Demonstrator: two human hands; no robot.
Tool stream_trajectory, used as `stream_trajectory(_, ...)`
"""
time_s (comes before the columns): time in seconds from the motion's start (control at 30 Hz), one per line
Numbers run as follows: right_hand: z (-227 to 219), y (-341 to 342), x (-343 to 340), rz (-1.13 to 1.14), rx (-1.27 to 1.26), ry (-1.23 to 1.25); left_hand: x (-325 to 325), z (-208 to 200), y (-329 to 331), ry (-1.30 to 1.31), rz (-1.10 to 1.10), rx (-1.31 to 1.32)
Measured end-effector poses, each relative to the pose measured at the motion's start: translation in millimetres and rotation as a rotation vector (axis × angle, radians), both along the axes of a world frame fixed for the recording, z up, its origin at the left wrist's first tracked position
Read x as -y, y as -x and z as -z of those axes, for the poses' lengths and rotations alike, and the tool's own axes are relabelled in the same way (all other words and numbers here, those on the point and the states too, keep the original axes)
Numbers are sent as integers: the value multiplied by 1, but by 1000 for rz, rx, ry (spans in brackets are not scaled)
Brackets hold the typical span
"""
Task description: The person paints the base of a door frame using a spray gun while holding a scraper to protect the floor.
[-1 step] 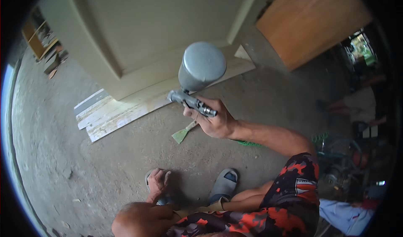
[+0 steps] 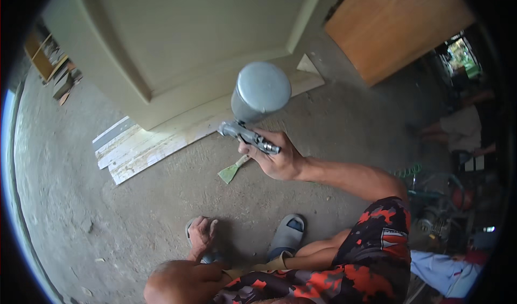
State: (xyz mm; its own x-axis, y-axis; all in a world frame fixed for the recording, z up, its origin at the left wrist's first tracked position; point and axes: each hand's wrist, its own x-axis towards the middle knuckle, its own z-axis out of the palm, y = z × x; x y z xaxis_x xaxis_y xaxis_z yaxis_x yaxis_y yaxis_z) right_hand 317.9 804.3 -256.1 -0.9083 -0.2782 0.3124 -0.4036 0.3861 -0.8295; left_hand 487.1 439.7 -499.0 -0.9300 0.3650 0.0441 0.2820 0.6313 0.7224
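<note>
My right hand (image 2: pixel 280 158) is wrapped round a grey metal spray gun (image 2: pixel 249 137) with a silver cup (image 2: pixel 262 88) on top. The gun's nozzle end points left, and the cup covers part of the lower edge of a greenish-beige panelled door (image 2: pixel 194 45). A small gap seems to lie between cup and door, though I cannot tell how wide. My left hand (image 2: pixel 202 233) hangs low over my left sandal, holding nothing, its fingers loosely bent and the thumb apart. On the floor just beyond the right wrist lies a scraper (image 2: pixel 230 172) with a green-stained blade.
Paint-marked white boards (image 2: pixel 145 156) lie under the door's lower edge. A brown wooden panel (image 2: pixel 398 29) leans at the far right. A green coiled hose (image 2: pixel 407 171) and machinery (image 2: pixel 431 218) are at the right, where another person's legs (image 2: pixel 449 134) show. Scrap wood (image 2: pixel 64 83) lies far left.
The view has shifted slightly. My right hand and the spray gun have come a little nearer and rightward relative to the door. My left hand has stayed where it was.
</note>
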Motion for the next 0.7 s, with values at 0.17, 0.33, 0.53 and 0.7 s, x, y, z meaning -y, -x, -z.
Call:
stream_trajectory(0.17,38,-83,-64,114,204,-54,2,0,-5,234,66,57)
stream_trajectory(0.33,39,-123,-74,124,275,-59,-16,-53,32,-49,157,415)
stream_trajectory(0.53,70,-124,-70,-104,426,-160,-69,-189,159,2,523,18)
stream_trajectory(0.7,116,-150,-55,-152,508,-83,-119,-258,182,160,739,-150)
